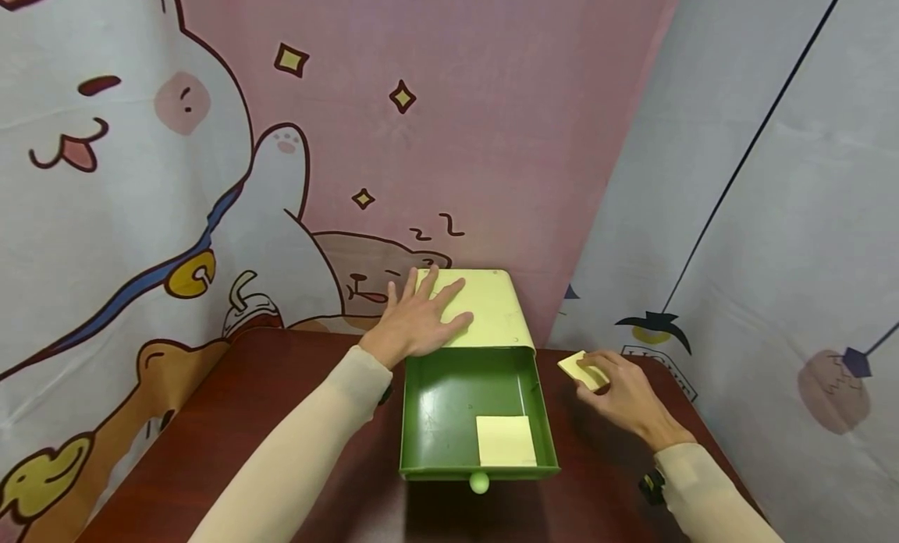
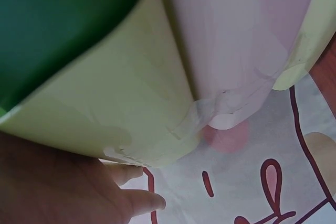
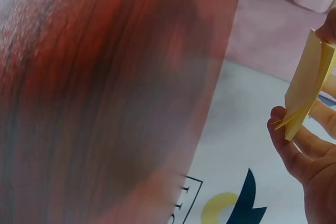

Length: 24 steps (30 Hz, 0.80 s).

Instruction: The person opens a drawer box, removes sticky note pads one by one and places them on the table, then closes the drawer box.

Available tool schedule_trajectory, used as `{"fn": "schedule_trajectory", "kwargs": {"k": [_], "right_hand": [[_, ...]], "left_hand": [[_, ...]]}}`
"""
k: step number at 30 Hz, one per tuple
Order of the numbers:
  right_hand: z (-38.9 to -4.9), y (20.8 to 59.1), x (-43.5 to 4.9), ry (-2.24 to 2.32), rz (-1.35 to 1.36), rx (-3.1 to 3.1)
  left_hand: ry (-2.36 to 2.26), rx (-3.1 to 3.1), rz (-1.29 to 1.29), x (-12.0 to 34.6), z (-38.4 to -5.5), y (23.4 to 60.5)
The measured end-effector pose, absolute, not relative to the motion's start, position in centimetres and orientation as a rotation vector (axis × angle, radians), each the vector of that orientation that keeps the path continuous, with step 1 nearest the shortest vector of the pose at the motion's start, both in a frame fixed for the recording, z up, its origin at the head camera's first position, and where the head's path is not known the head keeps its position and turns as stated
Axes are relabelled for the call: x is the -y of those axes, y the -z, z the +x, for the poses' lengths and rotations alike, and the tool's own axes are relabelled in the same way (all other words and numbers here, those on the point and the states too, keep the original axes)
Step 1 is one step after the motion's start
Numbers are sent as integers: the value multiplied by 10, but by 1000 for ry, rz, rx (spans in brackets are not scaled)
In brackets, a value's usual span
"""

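Observation:
A pale yellow drawer cabinet (image 1: pixel 492 309) stands at the back of the table, its green drawer (image 1: pixel 445 395) pulled out toward me. My left hand (image 1: pixel 414 324) rests on the cabinet's top with fingers spread. In the left wrist view that hand (image 2: pixel 68 187) lies along the cabinet's pale yellow upper tier (image 2: pixel 131 87). Right of the drawer, my right hand (image 1: pixel 628 395) pinches a yellow sticky note pad (image 1: pixel 588 373) by its edges, above the table. A few sheets fan out at one end of this pad (image 3: pixel 304 87). Another yellow sticky note pad (image 1: pixel 506 441) lies in the drawer's front right corner.
A round light green knob (image 1: pixel 480 483) juts from the drawer front. Below the cabinet's upper tier is a pink tier (image 2: pixel 236 35). The dark red wooden table (image 1: pixel 281 387) meets a cartoon-printed curtain (image 1: pixel 520 137) behind and at both sides.

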State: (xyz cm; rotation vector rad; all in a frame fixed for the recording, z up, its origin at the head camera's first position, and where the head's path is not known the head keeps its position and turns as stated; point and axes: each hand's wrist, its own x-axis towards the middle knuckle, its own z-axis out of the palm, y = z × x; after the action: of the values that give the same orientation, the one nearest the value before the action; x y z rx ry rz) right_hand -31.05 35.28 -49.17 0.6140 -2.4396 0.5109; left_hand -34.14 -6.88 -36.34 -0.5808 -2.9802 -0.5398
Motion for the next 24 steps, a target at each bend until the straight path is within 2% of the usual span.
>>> {"fn": "schedule_trajectory", "kwargs": {"k": [24], "right_hand": [[-319, 513, -368, -472, 389, 2775]], "left_hand": [[536, 2965, -587, 69, -340, 363]]}}
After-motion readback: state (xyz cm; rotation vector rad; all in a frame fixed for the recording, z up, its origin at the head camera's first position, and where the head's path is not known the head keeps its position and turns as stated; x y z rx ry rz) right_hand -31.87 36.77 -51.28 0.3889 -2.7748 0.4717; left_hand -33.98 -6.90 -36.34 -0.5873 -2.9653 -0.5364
